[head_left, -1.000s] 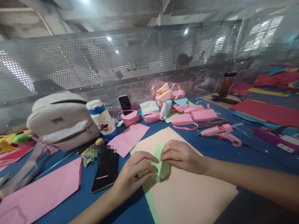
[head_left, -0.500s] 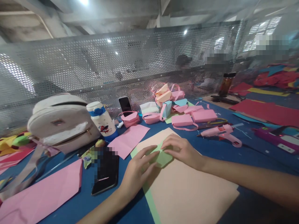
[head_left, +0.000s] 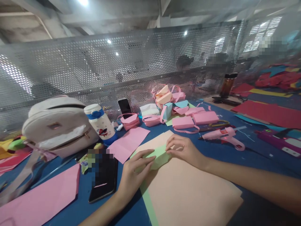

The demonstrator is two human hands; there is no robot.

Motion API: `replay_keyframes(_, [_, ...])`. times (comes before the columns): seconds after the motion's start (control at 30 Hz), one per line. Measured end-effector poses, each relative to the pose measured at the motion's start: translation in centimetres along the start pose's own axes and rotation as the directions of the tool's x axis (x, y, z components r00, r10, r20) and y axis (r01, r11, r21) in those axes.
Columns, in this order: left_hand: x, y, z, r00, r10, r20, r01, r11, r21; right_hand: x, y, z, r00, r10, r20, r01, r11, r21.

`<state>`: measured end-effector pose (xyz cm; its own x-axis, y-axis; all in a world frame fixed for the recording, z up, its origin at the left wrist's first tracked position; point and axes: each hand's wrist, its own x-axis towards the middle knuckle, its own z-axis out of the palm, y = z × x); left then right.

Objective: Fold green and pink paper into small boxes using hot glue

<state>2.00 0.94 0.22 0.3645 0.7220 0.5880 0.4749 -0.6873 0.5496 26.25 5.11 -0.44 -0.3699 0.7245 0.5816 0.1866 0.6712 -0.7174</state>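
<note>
Both my hands are on a small folded piece of green paper [head_left: 160,157], held just over a stack of peach paper sheets [head_left: 188,191]. My left hand [head_left: 137,169] grips its left end between thumb and fingers. With thumb and fingertips pinched together, my right hand [head_left: 183,150] holds the right end. A pale green sheet shows along the left edge beneath the peach stack. Part of the folded paper is hidden behind my fingers.
Small pink paper bags [head_left: 183,122] lie behind my hands. To the right rests a pink glue gun [head_left: 223,135]. On the left are a black phone [head_left: 103,185], a white bottle [head_left: 101,125], a white backpack [head_left: 61,125] and pink paper [head_left: 44,194]. A perforated metal panel [head_left: 94,69] stands behind.
My hands have moved a little farther apart along the green paper, and more of its folded face shows. My left hand has shifted left. The view has moved slightly.
</note>
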Motion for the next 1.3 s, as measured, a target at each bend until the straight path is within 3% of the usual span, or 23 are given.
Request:
replay_keyframes(0.33, [0.2, 0.5, 0.6, 0.995, -0.061, -0.084, 0.057, 0.997, -0.056, 0.0, -0.1, 1.2, 0.997, -0.071, 0.011, 0.072, 0.99, -0.118])
replay_keyframes(0.8, [0.7, 1.2, 1.2, 0.991, -0.081, -0.104, 0.077, 0.996, -0.042, 0.2, -0.7, 2.2, 0.994, -0.112, 0.018, 0.113, 0.962, -0.249])
replay_keyframes(1.3, [0.0, 0.6, -0.2, 0.995, -0.062, -0.072, 0.06, 0.997, -0.038, 0.2, -0.1, -0.2, 0.995, -0.098, 0.002, 0.097, 0.98, -0.173])
